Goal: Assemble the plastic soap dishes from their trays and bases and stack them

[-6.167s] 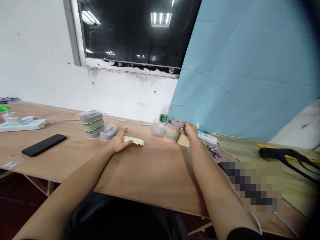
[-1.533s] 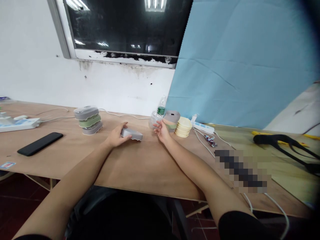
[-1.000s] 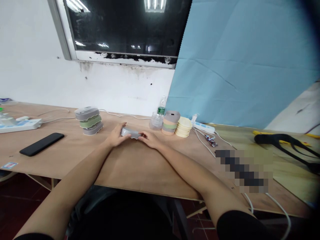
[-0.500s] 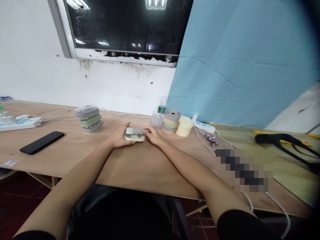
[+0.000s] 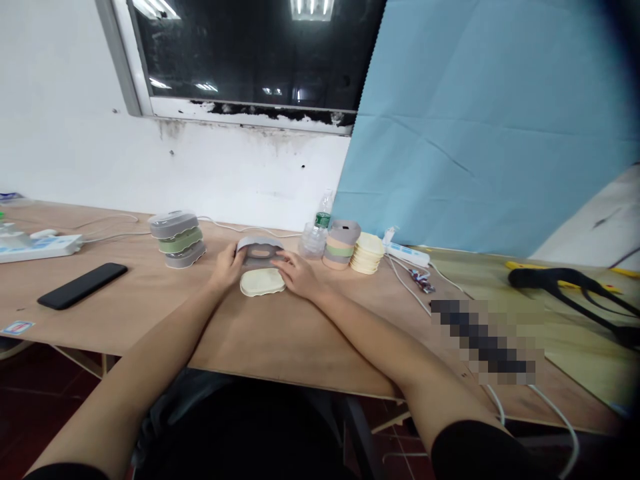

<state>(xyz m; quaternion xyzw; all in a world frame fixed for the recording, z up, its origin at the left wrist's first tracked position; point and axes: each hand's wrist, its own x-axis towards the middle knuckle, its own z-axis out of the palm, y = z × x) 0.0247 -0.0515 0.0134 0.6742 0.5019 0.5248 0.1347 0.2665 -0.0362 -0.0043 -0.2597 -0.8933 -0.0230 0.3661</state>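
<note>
My left hand [image 5: 227,267] grips the left end of a grey oval plastic shell [image 5: 261,243], its thumb and fingers closed on the edge. The fingers of my right hand [image 5: 299,273] hold the shell's right end. The shell is tipped up, showing its inner side and a long slot. Just in front of it, a cream oval tray [image 5: 262,283] with a wavy rim lies on the table, apart from the shell. Right of my hands stand a stack of grey, green and peach shells [image 5: 340,245] and a stack of cream trays [image 5: 367,253].
On the left is a stack of grey and green boxes [image 5: 177,239] with a clear top, near a black phone [image 5: 83,285]. A plastic bottle [image 5: 323,217] stands behind the shells. Power strips [image 5: 407,254], cables and a black-handled tool [image 5: 565,277] lie to the right.
The grey shell has come off the cream tray, moving back and tilting up with both hands. The tray now lies uncovered, slightly nearer and further left.
</note>
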